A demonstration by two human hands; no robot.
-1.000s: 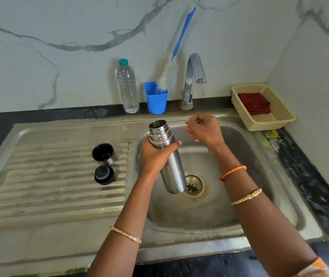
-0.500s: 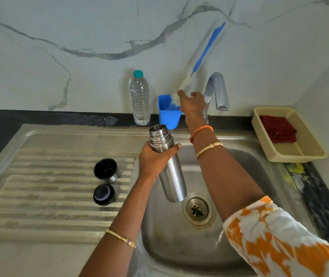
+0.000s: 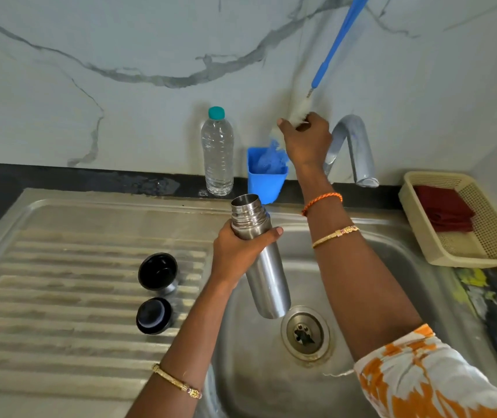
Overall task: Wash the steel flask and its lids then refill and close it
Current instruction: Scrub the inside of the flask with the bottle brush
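Left hand (image 3: 238,251) wrapped around open steel flask (image 3: 261,260), tilted above sink (image 3: 392,236); right hand (image 3: 306,140) gripping white bristles of bottle brush (image 3: 336,43) above blue cup (image 3: 265,179). Two lids (image 3: 157,272) on drainboard.

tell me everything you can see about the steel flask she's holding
The tall cylindrical brushed-steel flask looks metallic and shiny, with a narrower ribbed, threaded neck and an open mouth; no lid is on it. It is held in the air over the steel sink basin, tilted so the mouth leans up and left and the base points down toward the drain. The left hand grips its upper body just below the neck, thumb across the front. Nothing else touches it. Whether it holds water cannot be seen.
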